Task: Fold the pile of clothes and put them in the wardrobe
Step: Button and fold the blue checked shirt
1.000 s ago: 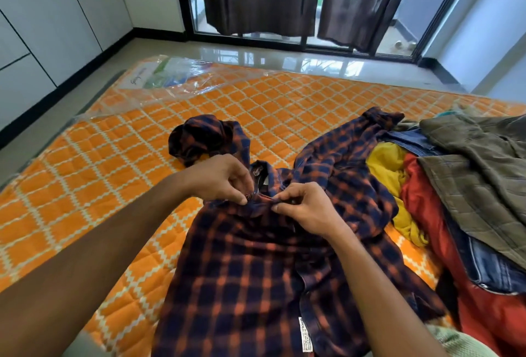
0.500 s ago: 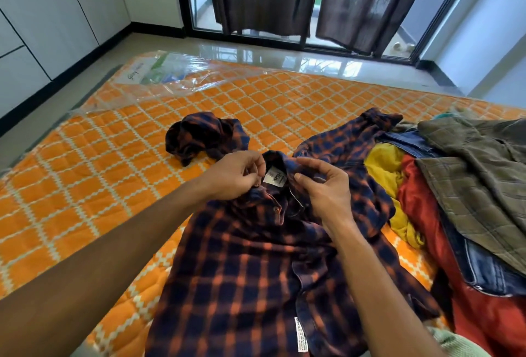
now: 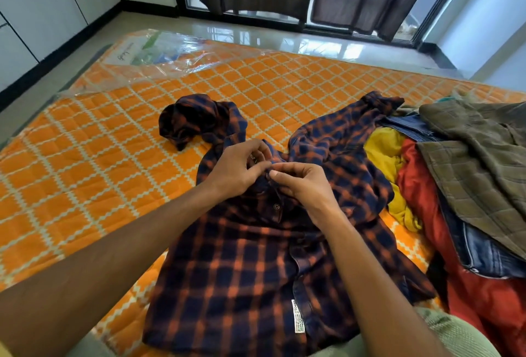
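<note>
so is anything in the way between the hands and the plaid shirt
Nothing visible is. The left hand and right hand both pinch the plaid shirt at its collar. The pile of clothes sits off to the right, against one sleeve.

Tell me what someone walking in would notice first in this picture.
The bright orange quilted mattress fills most of the view. On its middle lies a navy-and-orange plaid shirt, whose collar the left hand and right hand pinch together. A heap of clothes, red, yellow, denim and olive, sits at the right edge.
</note>
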